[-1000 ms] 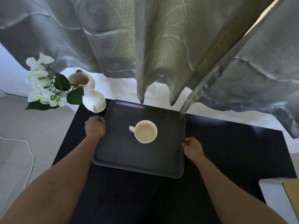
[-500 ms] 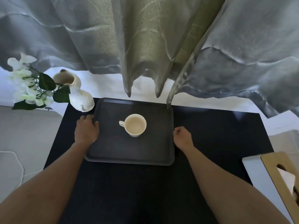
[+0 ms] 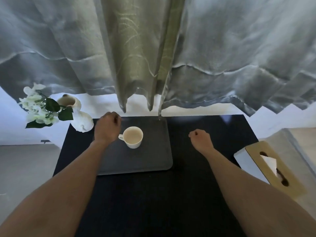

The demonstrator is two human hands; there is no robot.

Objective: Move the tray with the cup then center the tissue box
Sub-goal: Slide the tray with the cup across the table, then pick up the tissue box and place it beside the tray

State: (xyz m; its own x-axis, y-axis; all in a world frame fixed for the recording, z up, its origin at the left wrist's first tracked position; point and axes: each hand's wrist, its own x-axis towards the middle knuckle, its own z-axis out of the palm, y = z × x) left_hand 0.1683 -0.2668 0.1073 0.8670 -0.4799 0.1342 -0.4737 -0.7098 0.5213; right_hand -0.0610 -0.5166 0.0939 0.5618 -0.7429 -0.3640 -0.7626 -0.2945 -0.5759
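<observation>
I look down on a black table [image 3: 205, 134]. A dark grey tray [image 3: 147, 159] lies flat on its left half, with a cream cup [image 3: 133, 136] standing upright on it, handle pointing left. My left hand [image 3: 106, 128] hovers over the tray's far left corner, fingers loosely curled, gripping nothing. My right hand [image 3: 201, 139] is a loose, empty fist over bare table, right of the tray. A wooden-topped tissue box [image 3: 273, 170] sits at the table's right edge. A white vase [image 3: 80, 120] of flowers stands far left.
</observation>
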